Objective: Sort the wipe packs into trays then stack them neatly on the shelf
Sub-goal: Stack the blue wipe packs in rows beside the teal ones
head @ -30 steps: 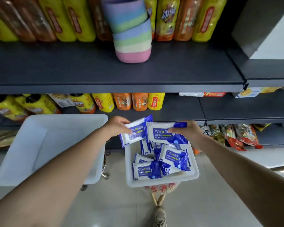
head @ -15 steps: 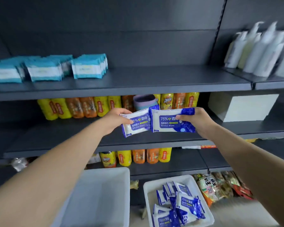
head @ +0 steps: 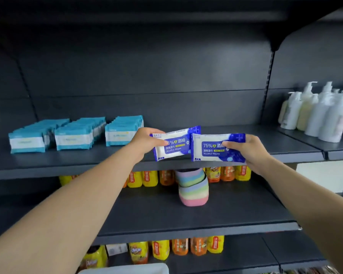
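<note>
My left hand pinches a blue-and-white alcohol wipe pack by its left end. Beside it, my right hand grips a second matching wipe pack by its right end. Both packs are held upright, side by side, just above the front edge of the dark upper shelf. Three rows of teal-and-white wipe packs stand on that shelf to the left. A white tray shows only its rim at the bottom edge.
White pump bottles stand on the shelf to the right. A pastel striped stack of cups sits on the shelf below, in front of yellow and orange snack bags. More snack bags fill the lower shelf.
Both hands lifted the two blue wipe packs from the tray up to the upper shelf's front edge. The view tilted up, so the trays dropped almost out of sight.
</note>
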Demonstrator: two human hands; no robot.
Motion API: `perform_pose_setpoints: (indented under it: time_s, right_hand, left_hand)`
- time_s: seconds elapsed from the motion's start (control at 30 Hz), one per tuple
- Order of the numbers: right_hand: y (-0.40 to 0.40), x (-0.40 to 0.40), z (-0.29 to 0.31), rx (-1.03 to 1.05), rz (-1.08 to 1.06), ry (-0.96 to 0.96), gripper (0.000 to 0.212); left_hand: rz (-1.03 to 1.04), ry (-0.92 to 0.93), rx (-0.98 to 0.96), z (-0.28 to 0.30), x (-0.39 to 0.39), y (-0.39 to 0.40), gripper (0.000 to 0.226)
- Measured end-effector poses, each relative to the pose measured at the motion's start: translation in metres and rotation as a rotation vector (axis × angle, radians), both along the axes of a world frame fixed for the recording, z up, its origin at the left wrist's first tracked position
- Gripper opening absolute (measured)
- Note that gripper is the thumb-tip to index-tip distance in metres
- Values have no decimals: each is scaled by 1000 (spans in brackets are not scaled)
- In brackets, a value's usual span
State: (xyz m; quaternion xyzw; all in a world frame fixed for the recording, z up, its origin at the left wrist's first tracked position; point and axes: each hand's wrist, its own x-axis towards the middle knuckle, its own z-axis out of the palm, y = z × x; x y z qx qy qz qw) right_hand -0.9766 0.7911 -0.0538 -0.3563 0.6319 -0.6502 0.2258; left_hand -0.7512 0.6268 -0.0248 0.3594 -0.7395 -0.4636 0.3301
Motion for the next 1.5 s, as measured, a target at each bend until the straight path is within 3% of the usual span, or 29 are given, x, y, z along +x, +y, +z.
perform_pose_setpoints:
  time_s: [0.3,0.43,0.7,0.93,1.5]
  right_hand:
    - [-127,-80,-16,-28,-86,-70,24]
    - [-194,-116,-29,-3,-82,-103,31]
    - [-273,-168,-43,-67,-68,-161,19]
    - [-282,-180,-40,-76,34,-206,17]
    - [-285,-183,-36,-36,8,-194,15]
  left_hand:
    - [89,48,11,-10,-83,-138,27]
    - [161,197,108,-29,-131,-197,34]
    - [87,302,212,-62,-185,-281,18]
    - [41,333,185,-70,-194,-305,18]
    - [125,287,38,-72,-208,-328,13]
